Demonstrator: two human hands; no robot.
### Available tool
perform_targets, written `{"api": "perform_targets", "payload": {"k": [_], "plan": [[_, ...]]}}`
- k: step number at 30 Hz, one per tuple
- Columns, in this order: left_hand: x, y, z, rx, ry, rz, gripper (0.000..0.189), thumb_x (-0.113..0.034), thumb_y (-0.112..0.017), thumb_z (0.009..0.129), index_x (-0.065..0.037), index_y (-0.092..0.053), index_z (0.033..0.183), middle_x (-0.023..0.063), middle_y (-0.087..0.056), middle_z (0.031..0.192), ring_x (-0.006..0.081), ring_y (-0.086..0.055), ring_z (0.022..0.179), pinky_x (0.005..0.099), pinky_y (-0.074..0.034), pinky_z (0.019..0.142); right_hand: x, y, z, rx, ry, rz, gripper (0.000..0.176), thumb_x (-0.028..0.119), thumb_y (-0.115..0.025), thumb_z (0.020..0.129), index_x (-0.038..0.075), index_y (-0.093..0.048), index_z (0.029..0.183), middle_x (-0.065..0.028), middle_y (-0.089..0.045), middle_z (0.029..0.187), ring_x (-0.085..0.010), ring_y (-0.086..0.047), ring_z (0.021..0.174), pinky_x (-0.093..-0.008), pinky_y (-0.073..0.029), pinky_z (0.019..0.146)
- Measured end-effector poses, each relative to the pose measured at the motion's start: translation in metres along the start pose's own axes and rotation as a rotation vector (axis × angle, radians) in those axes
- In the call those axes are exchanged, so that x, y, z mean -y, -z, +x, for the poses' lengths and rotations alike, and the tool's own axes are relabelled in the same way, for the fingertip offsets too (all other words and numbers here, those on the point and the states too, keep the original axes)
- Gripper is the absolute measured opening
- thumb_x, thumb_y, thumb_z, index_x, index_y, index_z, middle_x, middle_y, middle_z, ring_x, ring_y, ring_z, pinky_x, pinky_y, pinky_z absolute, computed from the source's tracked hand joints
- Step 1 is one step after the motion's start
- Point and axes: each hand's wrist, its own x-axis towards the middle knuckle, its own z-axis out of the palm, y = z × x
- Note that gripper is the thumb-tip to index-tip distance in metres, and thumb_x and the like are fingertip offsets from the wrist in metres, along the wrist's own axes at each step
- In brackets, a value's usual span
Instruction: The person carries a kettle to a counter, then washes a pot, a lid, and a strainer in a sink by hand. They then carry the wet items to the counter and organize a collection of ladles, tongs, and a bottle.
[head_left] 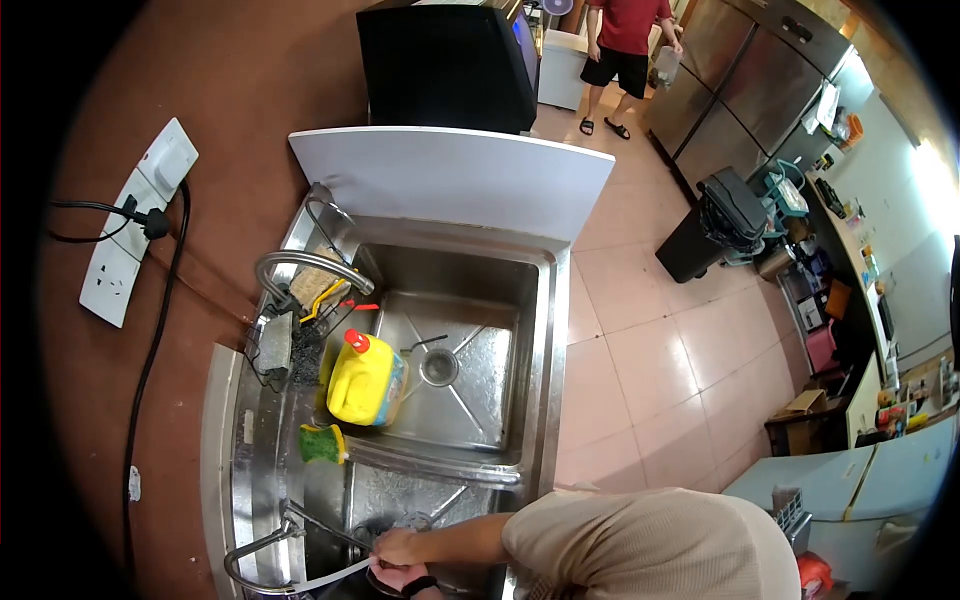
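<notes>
My right hand (398, 547) and my left hand (396, 574) are close together over the near sink basin (390, 490). Both have curled fingers, and what lies between them is hidden. A pale spout (335, 576) from the curved tap (240, 560) ends right at my fingers. A thin dark pipe (330, 530) also reaches toward them. A black band circles my left wrist. Further up, a yellow jug with a red cap (362, 385) stands beside the far basin (500, 400). A green and yellow sponge (322, 444) lies on the ledge by the divider.
Another curved tap (310, 262) arches over the far basin, near a wire rack (268, 350) with scrubbers. A white splash board (450, 175) stands at the sink's end. Power sockets (138, 225) with cables are on the wall. A person (625, 50) stands near the steel fridge; a black bin (710, 225) is on the floor.
</notes>
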Motion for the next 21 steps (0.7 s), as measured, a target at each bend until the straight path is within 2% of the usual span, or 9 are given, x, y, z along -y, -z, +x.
{"api": "perform_targets", "payload": {"k": [2,3,6,7,11,15,17,20,21], "plan": [[-0.002,-0.034,-0.017,0.148,0.018,0.110,0.038,-0.035,-0.049,0.088,-0.001,-0.062,0.100,0.0121,-0.065,0.107,0.0297,-0.060,0.105,0.0450,-0.044,0.095,-0.026,-0.028,0.003,-0.035,0.167,-0.134,0.022,0.022,-0.051,0.081,0.005,-0.065,0.082,-0.0154,-0.069,0.082,-0.0335,-0.067,0.078,-0.0434,-0.054,0.071],[-0.005,-0.046,-0.025,0.220,0.027,0.167,0.040,-0.036,-0.049,0.089,0.000,-0.063,0.100,0.0123,-0.066,0.107,0.0301,-0.060,0.105,0.0452,-0.044,0.096,0.007,0.059,-0.029,-0.040,0.030,-0.141,0.022,0.022,-0.051,0.081,0.006,-0.064,0.074,-0.0157,-0.068,0.080,-0.0337,-0.067,0.075,-0.0454,-0.054,0.067],[-0.035,0.039,0.054,0.688,0.060,0.027,0.047,-0.042,-0.048,0.092,0.002,-0.062,0.102,0.0134,-0.066,0.108,0.0306,-0.060,0.108,0.0452,-0.043,0.097,-0.020,0.063,-0.034,0.102,0.207,-0.097,0.021,0.022,-0.051,0.082,0.006,-0.065,0.081,-0.0159,-0.068,0.077,-0.0351,-0.067,0.073,-0.0473,-0.054,0.065],[-0.044,0.021,0.037,0.029,0.004,-0.089,0.052,-0.046,-0.046,0.095,0.003,-0.060,0.104,0.0142,-0.066,0.109,0.0297,-0.059,0.109,0.0457,-0.042,0.098,-0.030,0.081,-0.045,0.198,0.329,-0.159,0.022,0.021,-0.051,0.083,0.007,-0.062,0.095,-0.0165,-0.067,0.078,-0.0365,-0.066,0.074,-0.0474,-0.053,0.065],[-0.079,-0.008,0.040,-0.287,0.021,-0.327,0.036,-0.038,-0.055,0.094,-0.003,-0.058,0.085,0.0117,-0.067,0.090,0.0242,-0.065,0.076,0.0346,-0.054,0.071,-0.042,0.109,-0.092,0.058,0.252,-0.043,0.021,0.020,-0.052,0.083,0.004,-0.063,0.092,-0.0173,-0.067,0.078,-0.0381,-0.066,0.075,-0.0474,-0.053,0.065],[-0.031,-0.009,0.035,-0.069,-0.080,0.140,0.034,-0.041,-0.059,0.092,-0.018,-0.045,0.070,-0.0075,-0.043,0.057,0.0052,-0.042,0.050,0.0237,-0.039,0.047,-0.023,0.117,-0.097,0.054,0.213,-0.019,0.022,0.020,-0.053,0.082,0.001,-0.065,0.079,-0.0202,-0.067,0.081,-0.0389,-0.066,0.079,-0.0472,-0.053,0.069],[-0.005,0.007,0.031,-0.055,-0.026,0.104,0.028,-0.036,-0.055,0.096,-0.016,-0.051,0.076,-0.0066,-0.049,0.064,0.0073,-0.047,0.057,0.0227,-0.043,0.056,0.000,0.141,-0.101,0.168,0.080,0.091,0.025,0.020,-0.055,0.080,-0.002,-0.066,0.080,-0.0236,-0.067,0.084,-0.0392,-0.066,0.082,-0.0472,-0.053,0.071],[0.026,0.018,0.002,0.073,0.013,0.195,0.021,-0.031,-0.055,0.096,-0.012,-0.060,0.088,-0.0020,-0.060,0.074,0.0114,-0.057,0.073,0.0240,-0.048,0.071,-0.032,0.080,-0.080,0.246,-0.043,0.336,0.026,0.020,-0.055,0.077,-0.004,-0.065,0.080,-0.0250,-0.066,0.080,-0.0388,-0.067,0.078,-0.0483,-0.053,0.069],[0.027,0.023,-0.006,0.113,0.032,0.147,0.022,-0.028,-0.053,0.096,-0.008,-0.062,0.090,0.0020,-0.064,0.082,0.0147,-0.060,0.080,0.0267,-0.050,0.075,-0.040,0.070,-0.081,0.359,-0.066,0.327,0.028,0.019,-0.051,0.081,-0.006,-0.064,0.077,-0.0234,-0.066,0.074,-0.0340,-0.068,0.067,-0.0476,-0.053,0.059]]}}
